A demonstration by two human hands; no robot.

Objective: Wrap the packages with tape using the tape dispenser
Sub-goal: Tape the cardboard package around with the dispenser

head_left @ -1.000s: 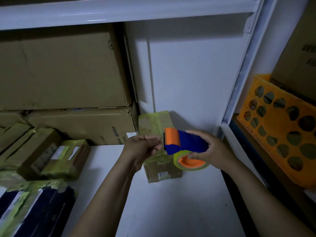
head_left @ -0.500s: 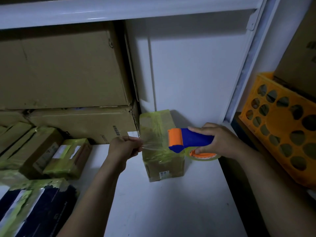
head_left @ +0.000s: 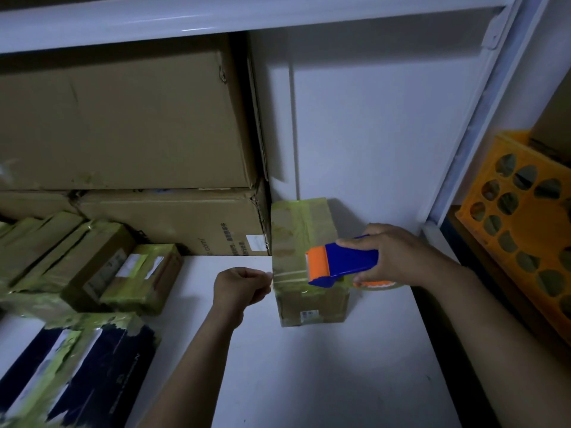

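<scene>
A small cardboard package [head_left: 312, 307], partly covered in yellowish tape, stands on the white shelf [head_left: 309, 381] against the back wall. My right hand [head_left: 398, 254] grips the blue and orange tape dispenser [head_left: 343, 262] over the package's top. A roll of tape [head_left: 378, 284] hangs under the dispenser. My left hand [head_left: 241, 287] pinches the free end of the tape strip [head_left: 289, 275] just left of the package. The strip stretches flat from my left fingers across the top to the dispenser's orange head.
Large cardboard boxes [head_left: 123, 125] are stacked at the back left. Several taped packages [head_left: 92, 267] lie on the left of the shelf, with dark wrapped parcels [head_left: 77, 372] in front. An orange perforated crate [head_left: 525, 217] stands past the shelf post on the right.
The dispenser has come down from in front of the package onto its top and moved right. My left hand pulled the tape end leftward and lower, beside the package.
</scene>
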